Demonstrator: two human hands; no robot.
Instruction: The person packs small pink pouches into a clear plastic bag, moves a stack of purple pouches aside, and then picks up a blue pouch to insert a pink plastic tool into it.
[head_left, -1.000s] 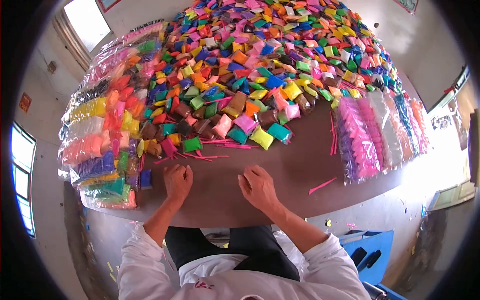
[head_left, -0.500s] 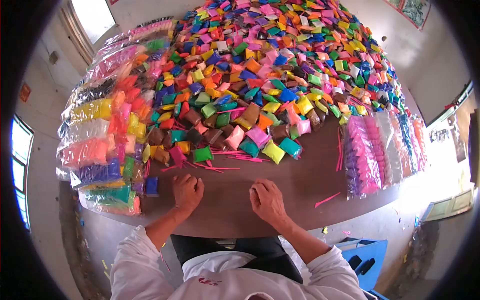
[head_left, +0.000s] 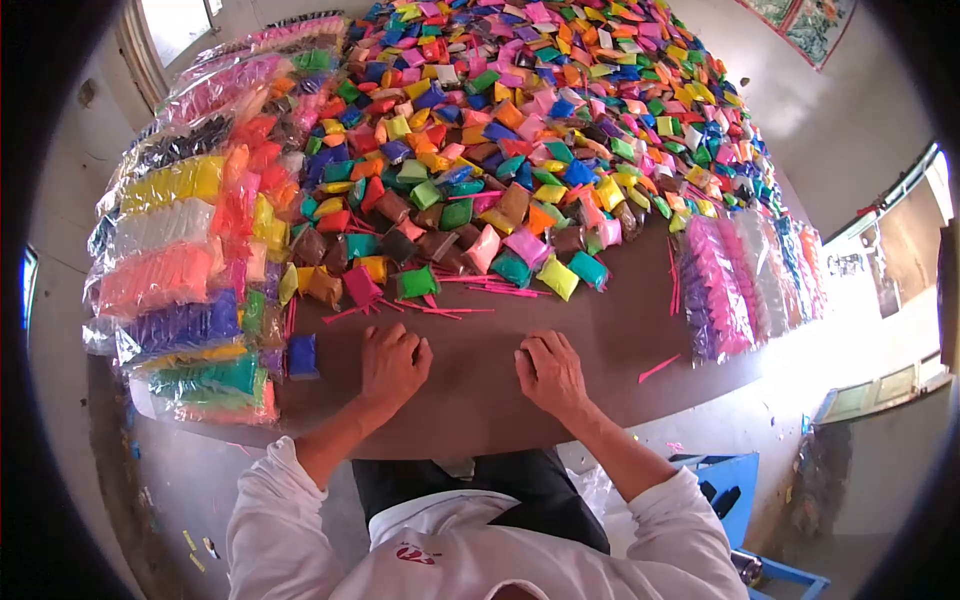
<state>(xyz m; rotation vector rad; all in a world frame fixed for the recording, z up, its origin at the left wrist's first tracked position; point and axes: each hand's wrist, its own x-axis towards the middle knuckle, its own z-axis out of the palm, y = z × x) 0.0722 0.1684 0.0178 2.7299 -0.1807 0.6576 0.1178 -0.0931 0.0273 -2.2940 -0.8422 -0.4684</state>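
My left hand point(head_left: 392, 365) rests on the brown table point(head_left: 470, 400) with its fingers curled in, and no object shows in it. To its left lies a single blue packet point(head_left: 302, 356). Level with it, my right hand point(head_left: 552, 375) also leans on the tabletop, fingers bent under and nothing visible in them. Beyond both hands, thin pink sticks point(head_left: 490, 284) lie along the front of a big heap of small colourful packets point(head_left: 520, 150). A green packet point(head_left: 415, 283) and a yellow packet point(head_left: 557, 278) are among the nearest ones.
Clear bags of sorted packets point(head_left: 170, 270) are stacked at the table's left. More filled bags point(head_left: 722, 285) stand in a row on the right, near a lone pink stick point(head_left: 659, 368). A blue stool-like object point(head_left: 735, 490) is on the floor at lower right.
Both hands have shifted slightly right and away from my body in the view, still curled. The camera view has tilted a little; the packets and bags look unmoved.
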